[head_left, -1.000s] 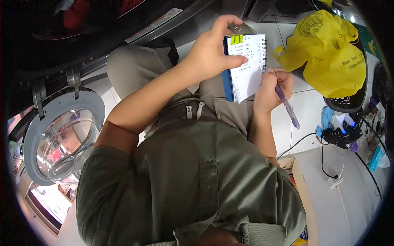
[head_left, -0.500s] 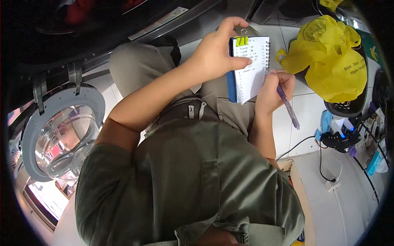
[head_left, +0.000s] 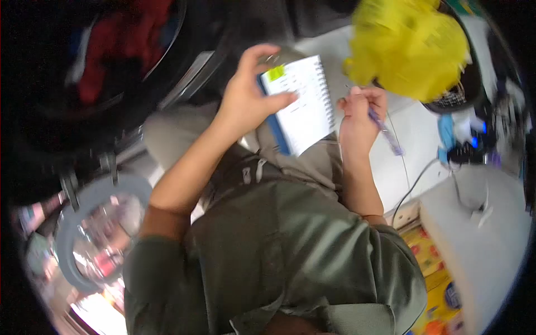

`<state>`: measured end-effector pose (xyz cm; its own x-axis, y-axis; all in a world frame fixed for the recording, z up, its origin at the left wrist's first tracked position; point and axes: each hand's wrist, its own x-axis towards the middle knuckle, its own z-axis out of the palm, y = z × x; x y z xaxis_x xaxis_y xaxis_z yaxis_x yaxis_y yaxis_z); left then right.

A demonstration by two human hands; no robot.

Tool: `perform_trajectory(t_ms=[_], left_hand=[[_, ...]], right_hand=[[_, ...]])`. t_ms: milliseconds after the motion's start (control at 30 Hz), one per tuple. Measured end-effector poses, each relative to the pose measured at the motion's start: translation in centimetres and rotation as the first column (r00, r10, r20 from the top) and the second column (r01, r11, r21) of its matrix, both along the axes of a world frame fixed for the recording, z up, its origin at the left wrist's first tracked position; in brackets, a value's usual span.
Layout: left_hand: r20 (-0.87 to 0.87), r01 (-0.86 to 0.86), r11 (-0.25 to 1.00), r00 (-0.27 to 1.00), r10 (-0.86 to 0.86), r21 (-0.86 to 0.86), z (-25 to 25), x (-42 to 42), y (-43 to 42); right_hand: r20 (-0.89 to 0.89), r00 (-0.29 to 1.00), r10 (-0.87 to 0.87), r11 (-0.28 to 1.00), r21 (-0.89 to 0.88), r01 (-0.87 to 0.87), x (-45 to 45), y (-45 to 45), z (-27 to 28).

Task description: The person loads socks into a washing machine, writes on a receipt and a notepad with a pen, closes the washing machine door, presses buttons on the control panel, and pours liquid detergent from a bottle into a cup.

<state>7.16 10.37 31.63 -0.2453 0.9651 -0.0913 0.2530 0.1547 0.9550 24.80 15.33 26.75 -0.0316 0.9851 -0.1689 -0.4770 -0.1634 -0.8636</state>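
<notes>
A spiral notepad (head_left: pixel 306 114) with handwriting on its white page and a blue cover behind lies in the grip of my left hand (head_left: pixel 248 97), thumb on the page and fingers round the far edge. A yellow-green binder clip (head_left: pixel 276 73) sits at the pad's top corner. My right hand (head_left: pixel 362 114), to the right of the spiral edge and apart from the page, pinches a purple pen (head_left: pixel 389 137) whose back end points down toward the floor. The writing is too blurred to read.
A yellow bag (head_left: pixel 410 50) rests on a dark basket (head_left: pixel 458 100) at the upper right. Power plugs and cables (head_left: pixel 469 148) lie below it. On the left hangs an open round washer door (head_left: pixel 70 245), with red cloth (head_left: pixel 120 53) in the dark drum above.
The view has swung and blurred. My right hand has drawn the pen away from the page; my left hand still holds the notepad, which is now tilted more.
</notes>
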Motion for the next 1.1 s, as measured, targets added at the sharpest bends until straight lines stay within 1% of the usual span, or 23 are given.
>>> perform_trajectory(t_ms=[33, 100, 133, 167, 200, 233, 267, 300, 367, 400, 433, 467, 500, 533, 567, 600, 700, 767, 833, 900, 967, 1033, 1100], left_hand=[[0.090, 0.049, 0.999, 0.995, -0.048, -0.013, 1.6, 1.5, 0.1], [0.194, 0.155, 0.988, 0.970, -0.148, -0.021, 1.9, 5.0, 0.9], [0.327, 0.206, 0.969, 0.933, -0.152, -0.137, 2.5, 7.2, 1.5], [0.320, 0.261, 0.956, 0.925, -0.206, -0.138, 1.7, 9.2, 2.2], [0.356, 0.329, 0.937, 0.895, -0.269, -0.117, 0.3, 11.2, 3.0], [0.386, 0.381, 0.919, 0.867, -0.316, -0.102, -1.2, 13.1, 3.6], [0.177, 0.481, 0.856, 0.874, -0.452, -0.190, -2.6, 14.2, 4.3], [0.270, 0.523, 0.826, 0.843, -0.465, -0.212, -4.6, 15.5, 4.5], [-0.134, 0.549, 0.820, 0.811, -0.570, -0.163, -4.5, 17.1, 5.1], [-0.165, 0.594, 0.783, 0.767, -0.620, -0.184, -4.3, 17.3, 5.1], [-0.228, 0.614, 0.765, 0.730, -0.644, -0.196, -3.6, 16.8, 5.5], [-0.151, 0.624, 0.742, 0.731, -0.665, -0.247, -2.1, 16.4, 5.9], [-0.141, 0.712, 0.662, 0.649, -0.748, -0.234, -2.4, 14.4, 6.7], [-0.075, 0.694, 0.670, 0.678, -0.731, -0.263, -2.2, 14.0, 6.7], [-0.129, 0.707, 0.652, 0.645, -0.753, -0.274, -2.0, 12.3, 7.7], [-0.127, 0.702, 0.639, 0.636, -0.761, -0.314, -0.4, 12.6, 7.8], [-0.213, 0.701, 0.655, 0.620, -0.755, -0.282, 1.3, 12.0, 8.2], [-0.239, 0.698, 0.664, 0.619, -0.748, -0.268, 1.4, 11.3, 8.4], [-0.149, 0.651, 0.703, 0.694, -0.704, -0.288, 1.9, 10.4, 8.4], [-0.199, 0.627, 0.708, 0.686, -0.700, -0.325, 1.7, 8.9, 8.4], [-0.133, 0.596, 0.731, 0.738, -0.662, -0.332, 1.7, 7.5, 8.3], [-0.123, 0.591, 0.744, 0.752, -0.648, -0.312, 2.1, 6.2, 8.2], [-0.162, 0.522, 0.751, 0.767, -0.621, -0.405, 2.9, 5.3, 8.3]], right_hand=[[0.113, 0.993, -0.044, 0.998, 0.053, 0.038, 1.3, -0.1, 0.2], [0.004, 0.996, 0.095, 0.987, -0.128, -0.093, 5.8, -0.7, 1.0], [-0.096, 0.988, 0.118, 0.959, -0.247, -0.138, 8.3, -1.5, 0.0], [-0.210, 0.968, 0.135, 0.916, -0.347, -0.203, 10.5, -2.3, -1.5], [-0.159, 0.982, 0.104, 0.918, -0.364, -0.156, 12.2, -3.5, -1.7], [-0.167, 0.976, 0.141, 0.899, -0.391, -0.197, 13.6, -4.1, -0.5], [-0.132, 0.987, 0.087, 0.887, -0.440, -0.137, 15.3, -4.9, -1.9], [-0.098, 0.994, 0.045, 0.872, -0.481, -0.087, 17.4, -5.8, -4.9], [-0.137, 0.970, -0.199, 0.806, -0.586, 0.082, 21.7, -7.8, -12.6], [-0.101, 0.923, -0.371, 0.741, -0.631, 0.229, 24.0, -9.3, -15.9], [-0.144, 0.868, -0.476, 0.751, -0.579, 0.317, 26.6, -11.2, -21.3], [-0.200, 0.838, -0.508, 0.773, -0.536, 0.341, 27.8, -10.5, -20.8], [-0.369, 0.863, -0.345, 0.910, -0.358, 0.211, 26.5, 0.0, -18.9], [-0.383, 0.869, -0.312, 0.926, -0.326, 0.189, 27.5, 2.1, -19.0], [-0.392, 0.869, -0.302, 0.933, -0.307, 0.186, 27.2, 3.7, -19.2], [-0.393, 0.866, -0.311, 0.930, -0.313, 0.192, 28.4, 4.0, -20.5], [-0.340, 0.860, -0.379, 0.889, -0.390, 0.238, 32.0, 1.9, -23.8], [-0.280, 0.854, -0.439, 0.843, -0.457, 0.284, 34.5, 0.0, -25.6], [-0.204, 0.844, -0.496, 0.782, -0.528, 0.332, 36.8, -2.4, -27.3], [-0.129, 0.831, -0.541, 0.714, -0.592, 0.373, 38.5, -4.4, -29.1], [-0.048, 0.809, -0.586, 0.631, -0.653, 0.418, 39.7, -6.6, -30.7], [0.042, 0.780, -0.625, 0.537, -0.701, 0.468, 40.9, -8.9, -31.9], [0.137, 0.748, -0.650, 0.442, -0.732, 0.518, 42.1, -10.7, -32.9]])
